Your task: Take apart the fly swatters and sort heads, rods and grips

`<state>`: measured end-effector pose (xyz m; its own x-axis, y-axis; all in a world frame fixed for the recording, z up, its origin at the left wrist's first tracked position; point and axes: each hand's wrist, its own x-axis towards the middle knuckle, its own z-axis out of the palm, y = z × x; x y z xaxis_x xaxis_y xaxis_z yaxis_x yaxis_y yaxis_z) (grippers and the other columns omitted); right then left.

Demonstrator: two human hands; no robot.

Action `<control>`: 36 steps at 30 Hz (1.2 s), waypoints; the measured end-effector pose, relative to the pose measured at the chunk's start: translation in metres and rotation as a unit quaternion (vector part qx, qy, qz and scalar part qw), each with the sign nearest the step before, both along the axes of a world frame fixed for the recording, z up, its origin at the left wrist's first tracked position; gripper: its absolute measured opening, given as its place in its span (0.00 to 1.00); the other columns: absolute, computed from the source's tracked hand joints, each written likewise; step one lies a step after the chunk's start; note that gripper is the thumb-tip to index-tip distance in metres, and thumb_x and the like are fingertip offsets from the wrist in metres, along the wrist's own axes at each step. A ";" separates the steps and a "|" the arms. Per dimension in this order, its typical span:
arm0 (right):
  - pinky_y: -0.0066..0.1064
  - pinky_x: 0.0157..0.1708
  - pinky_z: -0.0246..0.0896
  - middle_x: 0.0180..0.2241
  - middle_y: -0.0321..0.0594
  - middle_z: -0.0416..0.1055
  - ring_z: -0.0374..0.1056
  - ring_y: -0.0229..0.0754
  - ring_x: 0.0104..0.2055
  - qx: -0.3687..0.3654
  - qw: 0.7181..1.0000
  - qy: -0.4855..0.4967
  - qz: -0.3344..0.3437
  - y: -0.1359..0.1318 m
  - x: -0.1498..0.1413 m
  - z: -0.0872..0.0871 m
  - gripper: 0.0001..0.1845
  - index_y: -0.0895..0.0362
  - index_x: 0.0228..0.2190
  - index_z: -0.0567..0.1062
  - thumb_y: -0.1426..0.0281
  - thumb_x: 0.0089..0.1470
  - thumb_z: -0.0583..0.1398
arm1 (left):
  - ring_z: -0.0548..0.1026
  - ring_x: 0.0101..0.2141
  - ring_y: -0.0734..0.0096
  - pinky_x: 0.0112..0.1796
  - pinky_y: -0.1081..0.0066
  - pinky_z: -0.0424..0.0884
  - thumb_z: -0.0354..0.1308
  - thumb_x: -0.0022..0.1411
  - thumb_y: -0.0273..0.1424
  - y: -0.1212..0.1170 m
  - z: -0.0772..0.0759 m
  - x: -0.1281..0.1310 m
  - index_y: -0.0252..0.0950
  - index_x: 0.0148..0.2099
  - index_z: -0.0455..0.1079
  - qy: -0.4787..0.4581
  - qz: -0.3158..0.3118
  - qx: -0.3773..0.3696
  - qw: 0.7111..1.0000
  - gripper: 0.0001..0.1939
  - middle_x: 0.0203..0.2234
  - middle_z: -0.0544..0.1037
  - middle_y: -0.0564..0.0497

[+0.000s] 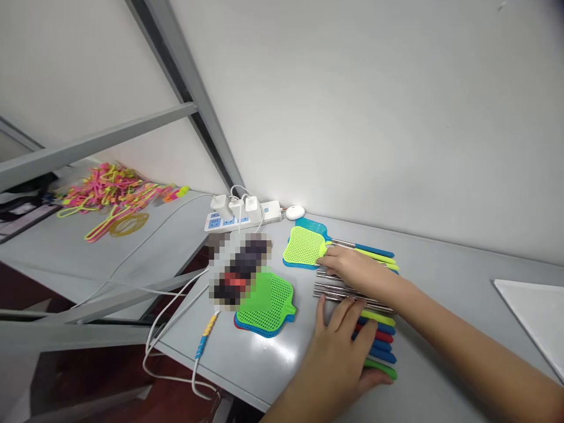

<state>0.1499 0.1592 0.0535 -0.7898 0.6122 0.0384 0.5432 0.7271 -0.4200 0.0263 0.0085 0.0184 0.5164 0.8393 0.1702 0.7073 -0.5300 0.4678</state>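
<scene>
Several plastic fly swatters lie on a grey table point(440, 276). A yellow-green swatter head point(303, 247) rests on a blue one by the wall. A green swatter head point(267, 302) tops a second stack nearer the table's edge. My right hand point(352, 269) reaches in from the right, its fingers closed over the shaft just behind the yellow-green head. My left hand point(341, 346) lies with fingers spread over the metal shafts point(335, 291) and the coloured handles point(381, 346) of the nearer stack.
A white power strip point(242, 216) with chargers and a white round device point(295, 212) sit against the wall. A blurred dark object point(238, 270) lies beside the green head. Cables point(176, 311) hang off the table's edge. Colourful plastic pieces point(118, 191) are piled far left. A white sheet point(533, 317) lies at the right.
</scene>
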 end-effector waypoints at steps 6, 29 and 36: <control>0.37 0.43 0.63 0.43 0.47 0.72 0.67 0.47 0.46 0.009 1.000 -0.006 -0.005 -0.007 0.014 -0.013 0.15 0.56 0.44 0.76 0.75 0.64 0.51 | 0.60 0.61 0.48 0.62 0.35 0.42 0.57 0.56 0.57 0.004 -0.004 0.001 0.41 0.59 0.65 -0.014 0.004 0.007 1.000 0.35 0.61 0.65 0.42; 0.37 0.43 0.54 0.35 0.40 0.72 0.67 0.47 0.41 0.089 0.981 -0.002 -0.170 0.010 0.014 -0.017 0.03 0.55 0.32 0.72 0.69 0.58 0.62 | 0.67 0.53 0.53 0.60 0.37 0.45 0.56 0.57 0.57 0.000 0.003 -0.004 0.43 0.52 0.68 -0.084 0.034 0.010 0.996 0.29 0.54 0.71 0.47; 0.31 0.29 0.55 0.29 0.36 0.72 0.66 0.41 0.28 0.086 0.966 0.058 -0.237 -0.002 0.025 0.019 0.10 0.54 0.41 0.67 0.64 0.67 0.48 | 0.66 0.53 0.55 0.60 0.40 0.46 0.57 0.65 0.43 -0.009 0.009 -0.008 0.42 0.52 0.65 -0.173 0.075 0.065 0.980 0.18 0.55 0.67 0.44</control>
<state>0.1753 0.1570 0.0722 -0.4060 0.8807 0.2439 0.7889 0.4725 -0.3930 0.0180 -0.0003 0.0278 0.2811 0.8610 0.4239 0.5937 -0.5030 0.6281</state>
